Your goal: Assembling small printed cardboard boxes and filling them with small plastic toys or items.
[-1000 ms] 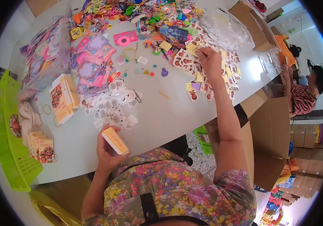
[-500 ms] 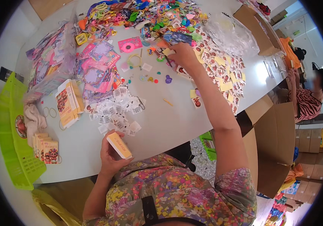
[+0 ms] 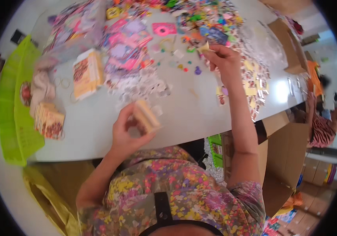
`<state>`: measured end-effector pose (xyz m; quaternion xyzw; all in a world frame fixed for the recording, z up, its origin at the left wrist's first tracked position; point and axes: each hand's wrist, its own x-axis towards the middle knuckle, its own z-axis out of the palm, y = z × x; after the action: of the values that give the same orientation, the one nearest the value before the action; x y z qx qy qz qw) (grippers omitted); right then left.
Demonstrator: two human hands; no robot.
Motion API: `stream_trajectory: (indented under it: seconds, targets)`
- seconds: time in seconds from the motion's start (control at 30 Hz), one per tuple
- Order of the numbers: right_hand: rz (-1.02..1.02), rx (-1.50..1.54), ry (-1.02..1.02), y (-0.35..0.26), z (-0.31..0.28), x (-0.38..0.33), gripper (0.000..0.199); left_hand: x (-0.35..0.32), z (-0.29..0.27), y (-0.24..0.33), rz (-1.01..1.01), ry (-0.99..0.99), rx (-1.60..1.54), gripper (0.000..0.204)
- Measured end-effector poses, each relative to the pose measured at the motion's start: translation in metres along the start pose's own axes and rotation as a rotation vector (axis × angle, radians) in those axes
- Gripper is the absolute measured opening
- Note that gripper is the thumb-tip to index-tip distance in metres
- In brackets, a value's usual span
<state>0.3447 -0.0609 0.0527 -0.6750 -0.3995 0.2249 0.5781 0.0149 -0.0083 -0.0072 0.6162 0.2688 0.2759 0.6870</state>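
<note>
1. The left hand (image 3: 127,131) is closed around a small stack of cards (image 3: 146,116), thumb on one face and fingers curled behind; it holds the stack just above the near edge of the white table (image 3: 184,114), close to the person's chest.
2. The right hand (image 3: 225,59) reaches far across the table with the arm stretched out; its fingertips pinch a small pale piece (image 3: 204,47) at the edge of the colourful heap of small toys and stickers (image 3: 200,19); whether that piece is card or plastic cannot be told.
3. The stack looks light and fairly stiff as a block, yet the single cards probably slide on each other; a grip across the short sides with the thumb pressing the top card seems safest, since a loose hold could fan them out.
4. The pinched piece looks very light and thin; a fingertip pinch at its edge should do, though it may bend.
5. Containers: a lime-green basket (image 3: 15,118) stands at the left table edge, its contents not clear; an open cardboard box (image 3: 286,47) sits at the far right corner, its inside hidden; larger cardboard boxes (image 3: 282,157) stand on the floor to the right.
6. Two further card stacks (image 3: 85,72) (image 3: 48,120) lie on the table to the left.
</note>
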Motion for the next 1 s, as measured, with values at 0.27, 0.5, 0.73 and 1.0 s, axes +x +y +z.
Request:
stream_trajectory:
  seconds: [0.27, 0.5, 0.73, 1.0]
  targets:
    - [-0.228, -0.378, -0.509, -0.065, 0.082, -0.079, 0.007, 0.017, 0.008, 0.001, 0.415, 0.199, 0.639, 0.073]
    - [-0.333, -0.442, -0.445, -0.079, 0.088, -0.089, 0.007, 0.01, 0.003, 0.002, 0.455, 0.238, 0.866, 0.073]
    - [-0.324, -0.483, -0.462, -0.052, 0.1, -0.088, 0.005, 0.014, -0.001, 0.002, 0.486, 0.222, 0.811, 0.072]
    - [-0.364, -0.865, -0.655, -0.058, 0.106, -0.087, 0.022, 0.009, 0.0, 0.004, 0.492, 0.239, 0.93, 0.068]
